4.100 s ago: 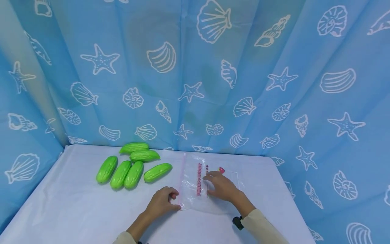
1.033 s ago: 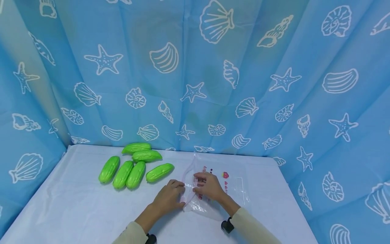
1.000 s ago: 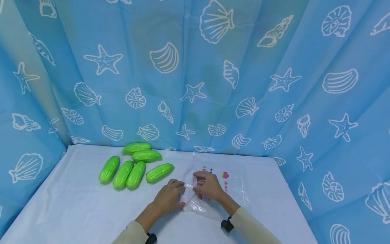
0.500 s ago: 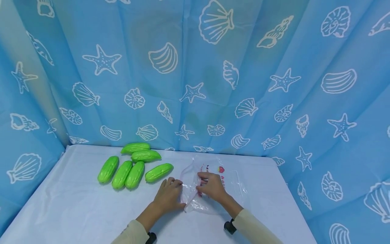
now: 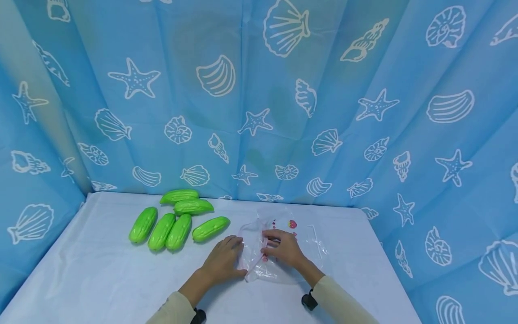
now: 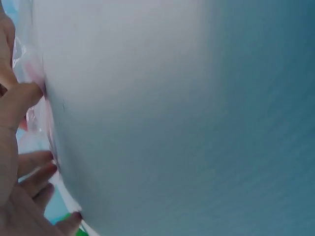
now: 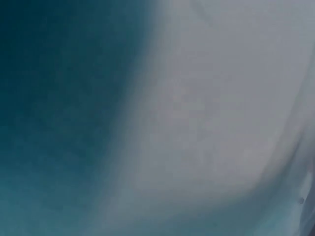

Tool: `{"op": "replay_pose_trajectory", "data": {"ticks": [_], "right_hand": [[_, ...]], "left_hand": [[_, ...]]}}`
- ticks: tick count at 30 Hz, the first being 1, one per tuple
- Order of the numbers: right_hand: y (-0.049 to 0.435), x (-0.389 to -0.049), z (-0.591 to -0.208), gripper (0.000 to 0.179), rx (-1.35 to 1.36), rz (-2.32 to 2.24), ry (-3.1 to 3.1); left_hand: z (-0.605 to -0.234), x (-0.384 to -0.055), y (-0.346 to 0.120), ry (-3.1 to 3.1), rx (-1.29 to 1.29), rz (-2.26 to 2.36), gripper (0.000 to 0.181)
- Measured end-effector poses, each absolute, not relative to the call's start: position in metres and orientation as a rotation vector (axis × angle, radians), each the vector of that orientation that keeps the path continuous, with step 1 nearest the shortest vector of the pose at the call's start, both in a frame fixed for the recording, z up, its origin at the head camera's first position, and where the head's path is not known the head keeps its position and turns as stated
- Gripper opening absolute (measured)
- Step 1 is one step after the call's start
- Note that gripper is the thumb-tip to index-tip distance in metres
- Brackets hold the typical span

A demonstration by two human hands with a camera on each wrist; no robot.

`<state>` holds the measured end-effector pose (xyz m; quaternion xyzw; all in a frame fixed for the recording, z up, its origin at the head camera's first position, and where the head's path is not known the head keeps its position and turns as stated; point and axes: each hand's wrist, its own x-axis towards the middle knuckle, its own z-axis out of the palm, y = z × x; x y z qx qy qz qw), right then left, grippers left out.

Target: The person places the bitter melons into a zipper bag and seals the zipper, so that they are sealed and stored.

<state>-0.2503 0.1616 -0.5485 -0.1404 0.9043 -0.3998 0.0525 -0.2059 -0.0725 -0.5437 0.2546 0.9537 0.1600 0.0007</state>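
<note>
A clear zip bag [image 5: 299, 263] with pink lettering and a strawberry print lies flat on the table. Its mouth faces left and its upper layer is lifted and folded back. My left hand [image 5: 221, 262] rests at the mouth's lower edge, fingers spread and touching the table in the left wrist view, where the same hand [image 6: 22, 162] shows at the left side. With thumb and fingers my right hand [image 5: 285, 248] pinches the upper layer of the mouth. The right wrist view shows mostly blurred cloth, with a bit of the bag [image 7: 300, 196] at its right edge.
Several green bitter melons, one [image 5: 210, 228] nearest the left hand, another [image 5: 143, 225] farthest left, lie to the left of the bag. A white cloth covers the table [image 5: 101, 279]. A blue curtain [image 5: 251, 153] with shell prints hangs behind and at both sides.
The upper layer of the bag's mouth, flat at first, is now pulled back to the right by my right hand. My left hand has shifted slightly right. The melons have not moved.
</note>
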Motion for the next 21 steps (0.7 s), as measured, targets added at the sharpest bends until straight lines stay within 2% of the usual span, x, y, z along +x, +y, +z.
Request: {"op": "replay_pose_trajectory", "data": {"ticks": [9, 21], "right_hand": [[0.152, -0.268, -0.538, 0.069, -0.677, -1.04, 2.706], [0.143, -0.288, -0.535, 0.087, -0.564, -0.873, 2.726]], "left_hand": [[-0.536, -0.224, -0.074, 2.769, 0.794, 0.605, 0.086], [-0.527, -0.236, -0.068, 2.695, 0.699, 0.547, 0.101]]}}
